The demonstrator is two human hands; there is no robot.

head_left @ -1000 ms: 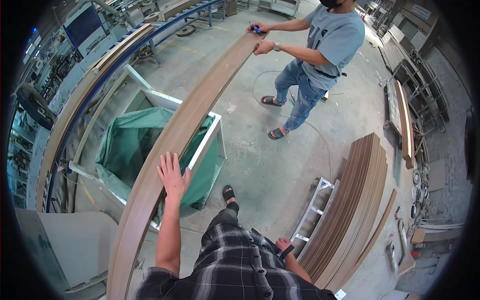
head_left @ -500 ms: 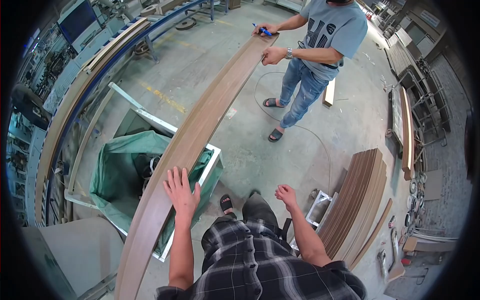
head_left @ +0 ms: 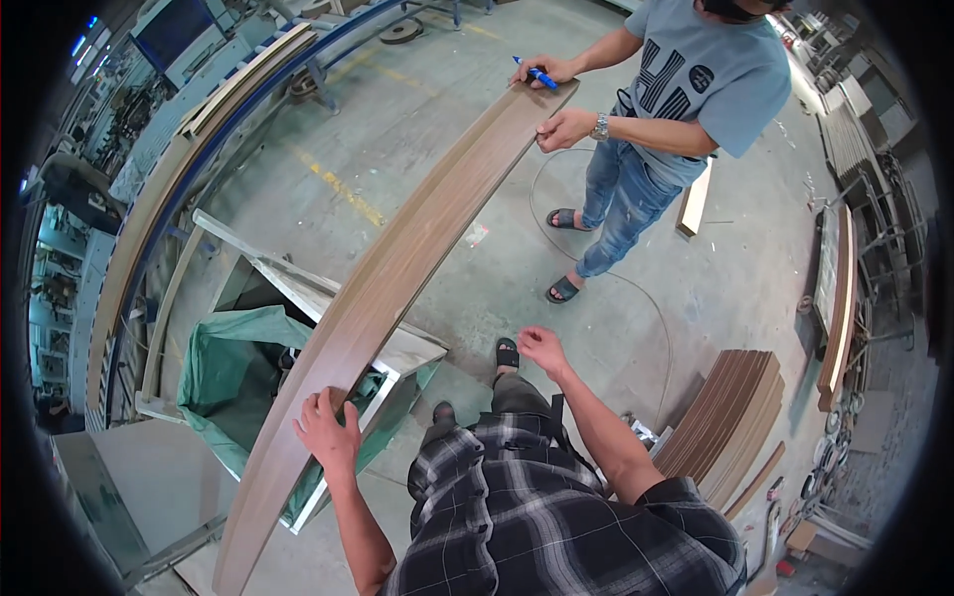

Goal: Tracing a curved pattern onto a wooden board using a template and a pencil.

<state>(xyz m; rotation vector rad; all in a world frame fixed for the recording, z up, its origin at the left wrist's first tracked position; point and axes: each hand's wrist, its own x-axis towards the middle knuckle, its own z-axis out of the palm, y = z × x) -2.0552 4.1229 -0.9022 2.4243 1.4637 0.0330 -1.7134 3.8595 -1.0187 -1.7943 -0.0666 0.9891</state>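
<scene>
- Here's my left hand [head_left: 328, 432] on the near part of the board [head_left: 427, 233], fingers spread and a little bent on its top face, thumb by the right edge; no closed grasp that I can see.
- My right hand [head_left: 542, 350] is out in the air, well apart from the board, released, fingers loosely curled and nothing visible in them.
- The board itself slants from the lower left up to the co-worker [head_left: 711, 79], crossing above the bin [head_left: 214, 363] with its green liner; whether it touches the white frame [head_left: 381, 392], I can't tell.
- Up at the far end, both the co-worker's hands are at it: one at the end with a blue pen [head_left: 537, 74], the other, wearing a watch [head_left: 599, 126], at the edge.
- Over to my right, a stack of boards [head_left: 720, 417] on the floor, a thin cable [head_left: 656, 308] curving beyond it.
</scene>
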